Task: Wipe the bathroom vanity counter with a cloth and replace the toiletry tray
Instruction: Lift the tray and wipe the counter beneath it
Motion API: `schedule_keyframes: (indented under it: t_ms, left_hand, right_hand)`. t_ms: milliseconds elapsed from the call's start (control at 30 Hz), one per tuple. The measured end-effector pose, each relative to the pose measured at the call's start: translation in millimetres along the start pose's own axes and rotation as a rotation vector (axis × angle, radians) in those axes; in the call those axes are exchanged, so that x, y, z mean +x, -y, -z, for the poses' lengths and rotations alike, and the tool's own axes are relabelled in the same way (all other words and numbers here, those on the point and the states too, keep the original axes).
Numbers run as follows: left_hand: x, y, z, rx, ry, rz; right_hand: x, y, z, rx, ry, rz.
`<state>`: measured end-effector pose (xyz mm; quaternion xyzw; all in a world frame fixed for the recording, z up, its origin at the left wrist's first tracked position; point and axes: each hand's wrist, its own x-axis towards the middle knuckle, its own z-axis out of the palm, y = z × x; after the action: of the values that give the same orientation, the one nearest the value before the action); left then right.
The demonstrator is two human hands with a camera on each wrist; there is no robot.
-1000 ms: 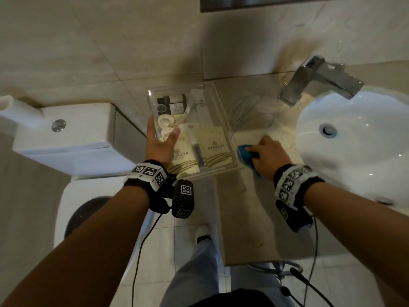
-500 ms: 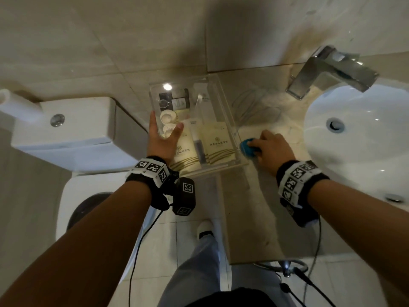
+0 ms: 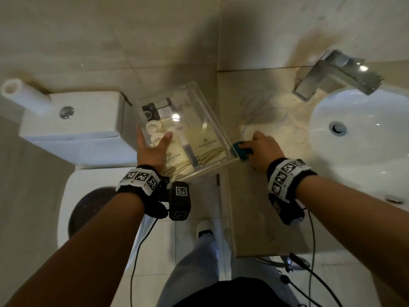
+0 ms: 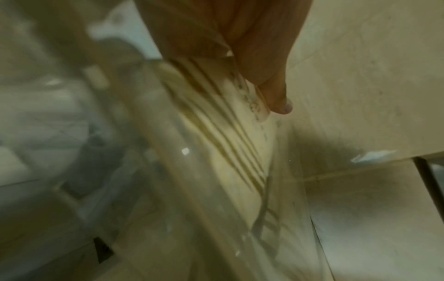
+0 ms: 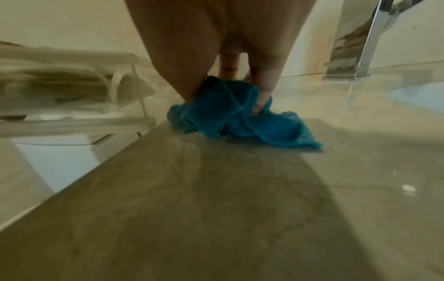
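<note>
My left hand (image 3: pixel 153 141) grips the near-left corner of a clear acrylic toiletry tray (image 3: pixel 208 100), thumb inside and fingers underneath. The tray is tilted and hangs over the gap between the toilet and the beige stone counter (image 3: pixel 261 207). It holds cream sachets, small bottles and round white caps. In the left wrist view my thumb (image 4: pixel 276 91) presses a cream sachet through the tray (image 4: pixel 216 190). My right hand (image 3: pixel 263 149) grips a bunched blue cloth (image 3: pixel 240 150) on the counter's left edge, close to the tray's right corner. The right wrist view shows my fingers (image 5: pixel 264 83) curled into the cloth (image 5: pixel 240 117), which touches the counter (image 5: pixel 216 209).
A white sink basin (image 3: pixel 365 138) fills the counter's right side, with a chrome faucet (image 3: pixel 336 74) behind it. A white toilet tank (image 3: pixel 77 127) and bowl (image 3: pixel 73 196) stand at the left, a paper roll (image 3: pixel 20 94) beside the tank. Cables hang below the counter.
The tray has turned in my left hand, so it now sits at an angle. My right hand and the cloth stay near the counter's left edge.
</note>
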<state>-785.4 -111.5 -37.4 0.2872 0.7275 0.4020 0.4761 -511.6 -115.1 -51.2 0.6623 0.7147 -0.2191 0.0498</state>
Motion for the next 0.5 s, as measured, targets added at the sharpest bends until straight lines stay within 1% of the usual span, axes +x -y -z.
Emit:
schedule_keyframes:
  t_ms: [67,133,167,233,267,300,333,400,467,500]
  left_hand:
    - [-6,1,4,-0.019,-0.027,0.0]
    - [-7,2,5,-0.028,-0.022,0.007]
    - [-9,1,5,-0.038,-0.012,0.014]
    - [-9,0,6,-0.048,-0.014,0.02]
    - [-6,0,6,-0.05,-0.017,0.019]
    - [-3,0,5,-0.055,-0.009,0.01]
    - [-2,0,4,-0.054,0.001,-0.002]
    - [-6,-7,1,-0.051,0.019,-0.036]
    - [-8,-11,0,-0.072,0.046,-0.022]
    - [-7,-12,0,-0.096,0.068,-0.009]
  right_hand:
    - [-2,-4,0,-0.012,0.027,0.047]
    - [6,-14,3,-0.009,-0.014,0.03]
    - [14,-19,5,0.008,-0.067,-0.028]
    - [30,-21,7,0.046,-0.175,-0.193]
    - [35,-16,5,0.053,-0.193,-0.246]
    - [36,-10,1,0.033,-0.184,-0.245]
    - [34,-3,-5,0.023,-0.153,-0.211]
    - [21,9,-18,0.015,-0.093,-0.085]
    - [9,10,-26,0.0,-0.03,0.02]
    - [8,7,-26,0.005,-0.029,0.053]
